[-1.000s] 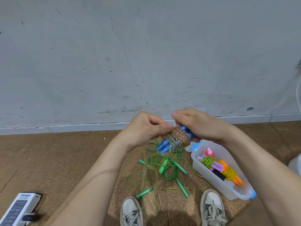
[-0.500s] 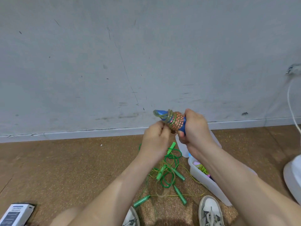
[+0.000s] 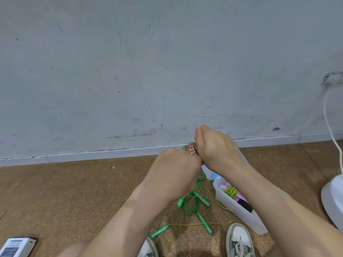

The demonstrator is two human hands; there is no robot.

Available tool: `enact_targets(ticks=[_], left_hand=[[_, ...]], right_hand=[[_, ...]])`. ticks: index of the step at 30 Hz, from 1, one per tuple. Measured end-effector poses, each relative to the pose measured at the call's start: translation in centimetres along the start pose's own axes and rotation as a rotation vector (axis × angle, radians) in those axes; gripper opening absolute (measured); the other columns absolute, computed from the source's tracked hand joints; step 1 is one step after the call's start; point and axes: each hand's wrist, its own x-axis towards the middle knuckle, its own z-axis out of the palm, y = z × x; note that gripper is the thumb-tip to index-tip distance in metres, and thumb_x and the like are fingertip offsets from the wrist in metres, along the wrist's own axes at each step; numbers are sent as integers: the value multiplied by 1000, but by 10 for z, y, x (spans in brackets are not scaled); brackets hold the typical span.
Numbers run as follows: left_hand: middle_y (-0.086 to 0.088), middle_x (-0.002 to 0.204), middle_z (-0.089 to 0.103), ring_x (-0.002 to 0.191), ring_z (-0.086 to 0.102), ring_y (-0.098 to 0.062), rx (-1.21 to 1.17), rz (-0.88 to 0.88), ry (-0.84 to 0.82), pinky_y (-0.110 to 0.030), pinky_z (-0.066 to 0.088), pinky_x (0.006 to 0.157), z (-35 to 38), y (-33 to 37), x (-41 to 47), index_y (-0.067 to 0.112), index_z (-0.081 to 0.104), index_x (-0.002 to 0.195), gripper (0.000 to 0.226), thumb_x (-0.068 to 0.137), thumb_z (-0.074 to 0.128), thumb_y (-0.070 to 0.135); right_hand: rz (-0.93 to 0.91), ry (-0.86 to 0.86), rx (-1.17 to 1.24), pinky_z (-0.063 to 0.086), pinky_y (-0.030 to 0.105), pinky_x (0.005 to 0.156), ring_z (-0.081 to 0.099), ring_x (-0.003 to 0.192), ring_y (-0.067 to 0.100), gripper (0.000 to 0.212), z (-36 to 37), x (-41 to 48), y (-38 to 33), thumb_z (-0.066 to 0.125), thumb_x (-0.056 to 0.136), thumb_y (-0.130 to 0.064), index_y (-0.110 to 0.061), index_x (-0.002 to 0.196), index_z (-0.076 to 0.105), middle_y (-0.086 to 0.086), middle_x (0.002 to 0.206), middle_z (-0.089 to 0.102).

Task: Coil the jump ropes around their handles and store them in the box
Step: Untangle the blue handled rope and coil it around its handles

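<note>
Just above the box point(image 3: 238, 211), both hands meet at one coiled rope point(image 3: 191, 148): the right hand point(image 3: 217, 149) grips it, while the left hand point(image 3: 176, 164) is curled against it, its hold hidden. Left of the box, four green handles point(image 3: 204, 199) and tangled green cord point(image 3: 198, 182) lie on the floor point(image 3: 74, 191). Inside the box, one yellow-green coil point(image 3: 231, 191) shows.

Green jump ropes point(image 3: 202, 199), speckled brown floor point(image 3: 74, 191), white box point(image 3: 239, 210), orange-green flecked coil point(image 3: 191, 150), scuffed grey wall point(image 3: 167, 62).
</note>
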Motion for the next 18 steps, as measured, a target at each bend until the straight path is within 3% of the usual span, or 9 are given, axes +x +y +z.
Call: enact_targets(ticks=[3,6,9,11,13,15,18], left_hand=[[1,79,69,78,64,-21,-171,-53,80,-30,40,63,-9,-13,-3,26,68,95,25,85,58,47],[11,57,62,59,54,-4,-589,-171,20,-22,36,57,-12,-28,-7,29,74,81,21,78,68,49],[13,42,49,47,44,0,-723,-274,22,-16,28,49,-7,-34,-8,26,71,68,25,67,79,49],[11,39,46,44,40,-3,-726,-350,7,-18,27,47,-6,-38,-8,22,67,63,35,60,79,55],[11,39,43,43,35,-5,-874,-421,-6,-21,26,47,-6,-42,-8,21,67,59,32,60,81,49],[7,46,46,48,35,-8,-1038,-453,-21,-25,28,51,-5,-44,-7,17,69,60,29,60,82,44],[-4,51,51,48,35,-12,-1207,-480,-28,-24,27,48,-2,-45,-8,9,67,60,35,59,78,43]], right_hand=[[-115,-178,-29,30,35,66,56,86,34,39,-6,-2,-1,24,103,-41,-24,67,30,8,83,60],[-190,-299,50,34,36,66,47,74,25,42,-11,-4,-2,25,102,-44,-25,66,35,-7,65,47],[-235,-329,112,39,37,66,49,70,22,45,-13,-4,-2,26,101,-46,-22,67,43,-6,62,48],[-237,-374,191,40,36,65,50,65,15,47,-13,-6,-4,28,101,-47,-23,65,45,-7,60,50],[-221,-405,340,37,25,57,47,53,3,48,-14,-7,-7,30,102,-43,-22,60,43,-13,51,49],[-193,-434,457,36,17,49,46,45,1,49,-16,-7,-9,31,103,-38,-18,60,41,-16,43,46],[-148,-484,574,35,15,39,42,36,4,49,-21,-9,-13,32,103,-36,-13,61,43,-10,39,41]])
